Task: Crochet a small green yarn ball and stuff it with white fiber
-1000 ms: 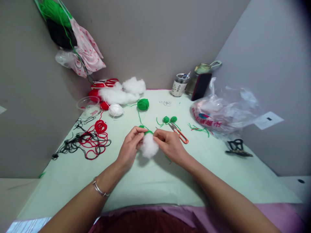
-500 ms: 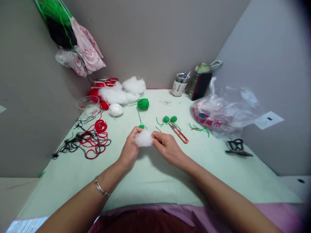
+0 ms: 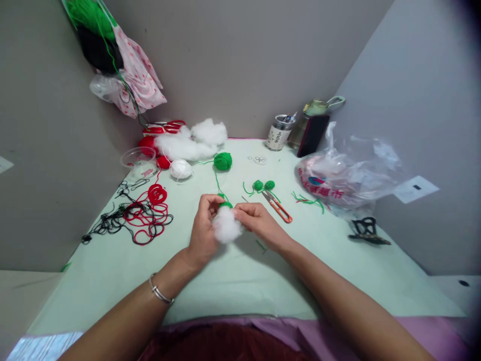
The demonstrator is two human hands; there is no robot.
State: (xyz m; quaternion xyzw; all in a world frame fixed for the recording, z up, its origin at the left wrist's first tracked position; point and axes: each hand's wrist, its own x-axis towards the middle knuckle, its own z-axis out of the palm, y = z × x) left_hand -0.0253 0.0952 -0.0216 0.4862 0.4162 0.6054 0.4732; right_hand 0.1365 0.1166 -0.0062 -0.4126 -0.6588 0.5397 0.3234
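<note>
Both my hands were up over the table: the left hand curled around one side of the wadding, the right hand pinching its upper edge. The wadding sat between them, against the green piece; how much was tucked inside, I could not tell. I judged it almost weightless, soft and springy, not slippery but easily pulled apart, so best held lightly by the edge nearest the green piece, which looked firmer. Well off to the right slumped the bag; a red and black tangle lay to the left, and the fluff at the back. The yarn ball sat beyond my fingers, the snips past the right hand, two green balls near their tip. Closest to being in the way were a strand that could snag, a thin rod partly hidden behind the right hand, and some scraps just on my side of it.
</note>
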